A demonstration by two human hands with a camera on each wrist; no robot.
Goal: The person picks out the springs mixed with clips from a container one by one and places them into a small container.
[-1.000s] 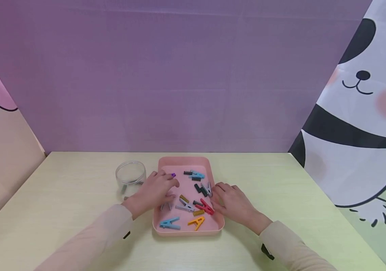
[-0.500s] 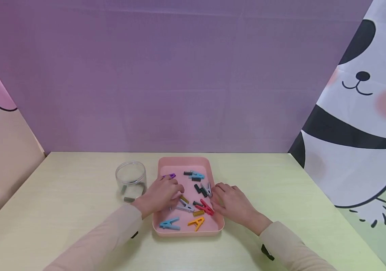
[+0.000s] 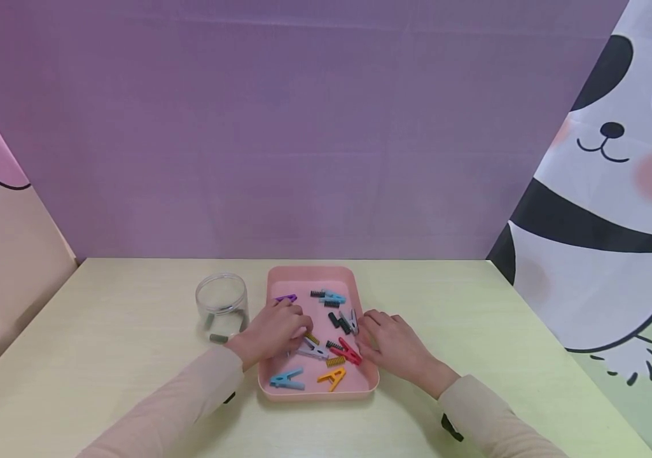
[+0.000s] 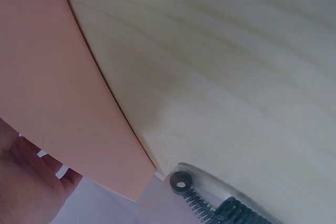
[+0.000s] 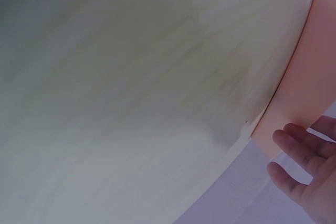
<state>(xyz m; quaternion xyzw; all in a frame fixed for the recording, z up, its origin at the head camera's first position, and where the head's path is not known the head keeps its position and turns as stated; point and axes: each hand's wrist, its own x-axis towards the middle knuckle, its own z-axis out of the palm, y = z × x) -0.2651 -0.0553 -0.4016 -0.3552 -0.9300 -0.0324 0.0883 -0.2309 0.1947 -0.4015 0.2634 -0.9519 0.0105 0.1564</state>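
Note:
In the head view my left hand [image 3: 277, 329] reaches over the pink tray [image 3: 317, 273], its bent fingers at a yellow spring [image 3: 313, 339]. They partly cover that spring, and whether they pinch it is hidden. A pale purple clip [image 3: 315, 350] lies just below these fingers. My right hand [image 3: 391, 340] rests at the tray's right rim with loosely bent fingers. In the right wrist view the fingers [image 5: 302, 150] lie beside the tray's outer wall. Close to them in the tray are a grey clip [image 3: 353, 320] and a red clip [image 3: 348, 350].
A clear round jar [image 3: 221, 296] with dark springs stands left of the tray. Also in the tray are a purple clip [image 3: 287, 298], blue clips [image 3: 287, 380], an orange clip [image 3: 333, 379], another yellow spring [image 3: 335, 361] and several dark springs [image 3: 331, 304].
My left hand has moved right and slightly down, from beside the purple clip to the yellow spring, uncovering more of the purple clip. My right hand has stayed at the rim.

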